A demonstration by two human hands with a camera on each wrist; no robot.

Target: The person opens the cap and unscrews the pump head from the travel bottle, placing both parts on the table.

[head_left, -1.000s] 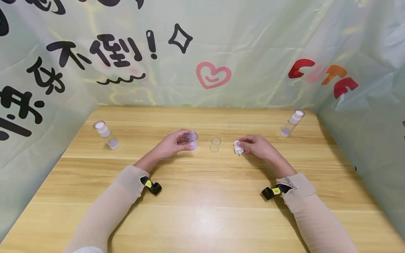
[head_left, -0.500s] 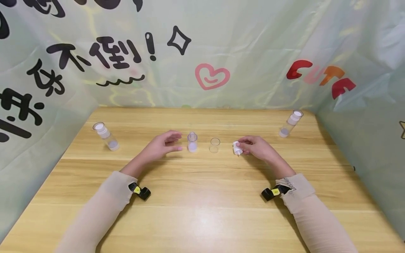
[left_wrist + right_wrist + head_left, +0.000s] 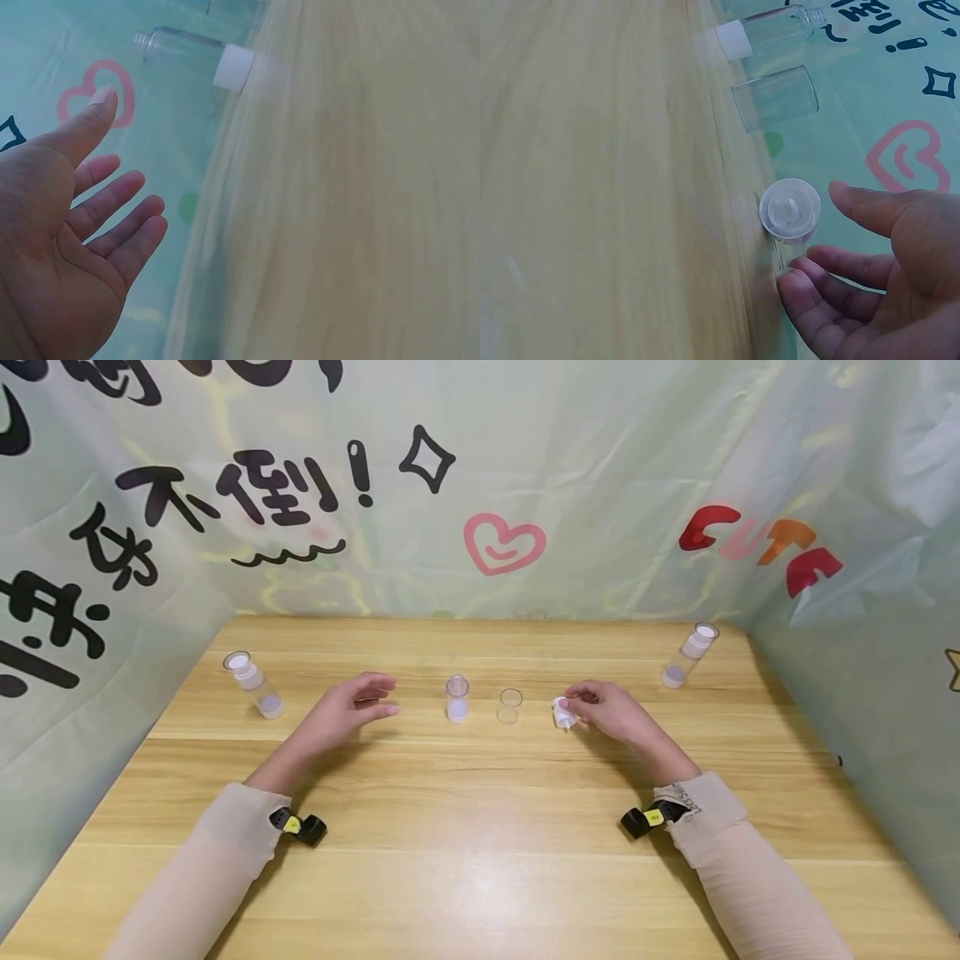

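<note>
Pale green cloth backdrop [image 3: 600, 452] on three sides, with painted lettering and a pink heart [image 3: 505, 544]. Wood-grain desk [image 3: 480, 810] below, plain grain, bright glare near the middle.

Two assembled bottles stand out at the sides: left bottle [image 3: 257, 685] by the far left edge, right bottle [image 3: 684, 658] by the far right corner. Likely parked there to leave the middle for the loose parts.

Loose parts sit in a row at centre. The bare-necked bottle [image 3: 457, 700] stands upright, white lower section down, threaded neck up; set on its base, it presumably needs no steadying. Just right of it, not touching, a clear cylinder [image 3: 510, 707] stands on end, probably the over-cap; upright, it should not roll. Which end is closed, cannot tell.

Right hand [image 3: 611, 708] pinches a white pump head [image 3: 563, 712] between thumb and fingers, to the right of the cylinder. In the right wrist view its round underside with a small central stem faces the camera; the side grip probably keeps that end uncovered. Whether the part also touches the desk, cannot tell.

Left hand [image 3: 347, 707] holds nothing: fingers loosely bent, thumb well apart, between the left bottle and the bare-necked bottle, touching neither. Hands well apart, row between them, perhaps so either can reach it.
</note>
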